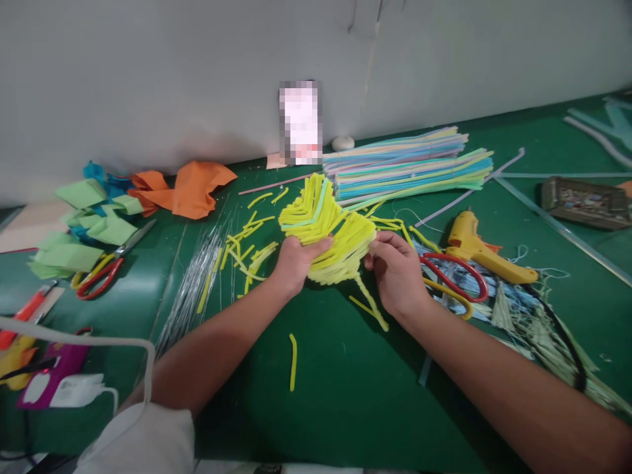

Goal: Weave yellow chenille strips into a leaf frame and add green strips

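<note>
A yellow pipe-cleaner leaf (340, 243) with a pale green strip and a stem hangs between my hands above the green table. My left hand (299, 260) is closed on its left edge, thumb lying across the front. At the right edge, my right hand (397, 266) pinches the rim between thumb and fingers. Cut yellow pipe-cleaner pieces (254, 263) lie scattered to the left of the leaf, and a single yellow piece (293, 362) lies in front. Bundled coloured pipe cleaners (405, 168) are stacked behind the leaf.
Right of my hand lie red-and-yellow scissors (459, 276), a yellow glue gun (481, 253) and tassels (533, 329). At left are another pair of scissors (106, 270), crumpled orange paper (197, 187), thin wires (195, 276) and a purple power strip (54, 375). A phone (301, 122) leans against the wall.
</note>
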`<act>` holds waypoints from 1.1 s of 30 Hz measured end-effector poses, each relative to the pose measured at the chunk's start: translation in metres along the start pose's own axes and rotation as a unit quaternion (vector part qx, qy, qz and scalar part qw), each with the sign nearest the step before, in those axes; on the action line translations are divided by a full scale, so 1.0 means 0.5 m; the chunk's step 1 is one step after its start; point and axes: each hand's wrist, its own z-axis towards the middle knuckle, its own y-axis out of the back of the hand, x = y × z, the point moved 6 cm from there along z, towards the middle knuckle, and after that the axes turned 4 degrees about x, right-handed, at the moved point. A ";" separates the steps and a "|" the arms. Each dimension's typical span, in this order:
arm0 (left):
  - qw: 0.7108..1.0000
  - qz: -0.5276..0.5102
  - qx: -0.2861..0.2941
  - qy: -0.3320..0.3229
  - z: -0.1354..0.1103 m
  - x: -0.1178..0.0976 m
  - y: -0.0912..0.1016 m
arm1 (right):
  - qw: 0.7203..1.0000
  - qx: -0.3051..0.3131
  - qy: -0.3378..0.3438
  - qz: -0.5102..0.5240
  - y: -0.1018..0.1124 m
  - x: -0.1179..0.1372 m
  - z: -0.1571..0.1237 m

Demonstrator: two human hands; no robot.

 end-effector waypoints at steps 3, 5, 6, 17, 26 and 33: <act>1.000 0.003 0.000 0.000 0.000 0.000 0.000 | 1.000 0.002 -0.005 0.016 -0.001 0.000 0.001; 1.000 0.006 -0.002 -0.002 0.000 0.000 0.001 | 1.000 0.007 -0.004 0.017 -0.001 -0.001 0.001; 1.000 0.007 -0.003 -0.003 0.000 0.000 0.001 | 1.000 0.010 -0.003 0.017 -0.001 -0.001 0.001; 1.000 0.013 -0.004 -0.001 -0.001 0.003 0.005 | 1.000 0.004 -0.009 -0.021 0.002 -0.004 -0.001; 1.000 -0.006 -0.001 0.006 -0.002 -0.002 0.000 | 1.000 0.016 -0.009 -0.023 0.001 -0.004 0.001; 1.000 0.000 -0.004 0.004 -0.001 -0.002 0.003 | 0.999 0.027 -0.009 -0.024 -0.001 -0.005 0.002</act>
